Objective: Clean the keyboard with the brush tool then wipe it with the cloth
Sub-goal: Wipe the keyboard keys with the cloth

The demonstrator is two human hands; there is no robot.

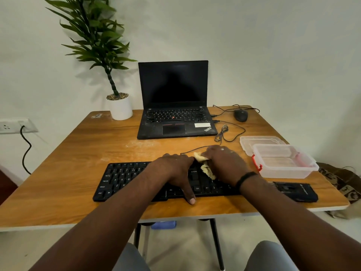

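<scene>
The black keyboard (pixel 125 178) lies along the near edge of the wooden table (pixel 64 173), and both hands are on it. The left hand (pixel 172 173) lies flat over the middle keys, fingers straight and spread forward, grasping nothing; its thumb reaches back past the front edge of the keyboard, just beside the Alt and Ctrl keys. The right hand (pixel 224 165) sits just right of the left fingertips, its fingers curled down around a crumpled yellowish cloth (pixel 207 169). The cloth bunches out between the 2 hands, 1 fold showing beyond the right knuckles and another trailing down onto the keys under the palm. A black band circles the right wrist.

Right of the right hand, near the table's near right corner, lies a flat black tool (pixel 297 192) on the table, apart from both hands; whether it is the brush I cannot tell.

Beyond the right fingers stands a clear plastic box (pixel 283 163) with a red clasp, its lid (pixel 259 142) lying behind it. Ahead of both hands are an open laptop (pixel 173 106) with a dark screen, a black mouse (pixel 241 115) with its loose cable, and a potted plant (pixel 119 106) at the far left.
</scene>
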